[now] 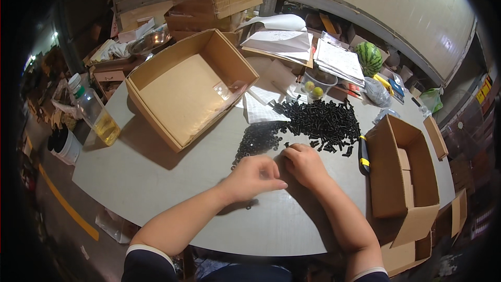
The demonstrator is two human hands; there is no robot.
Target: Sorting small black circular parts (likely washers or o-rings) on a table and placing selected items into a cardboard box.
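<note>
My left hand [252, 178] is over the table in front of me, its fingers curled toward the thumb and slightly blurred. Whatever lies between them cannot be made out. Close on its right, my right hand [304, 164] is closed in a pinch at the near edge of a heap of black screws [324, 121]. A small dark piece shows at its fingertips, too small to name. Left of the screws, small dark washers [257, 139] are spread out, partly behind my left hand. A few more small dark rings [251, 204] lie nearer to me.
A large open cardboard box [182, 91] rests tilted at the left. On the right stand another open carton [404, 169] and a black-and-yellow utility knife [364, 155]. Papers [282, 39], a tub with round fruit [319, 81], a watermelon [368, 58] and a bottle [94, 112] surround the work area.
</note>
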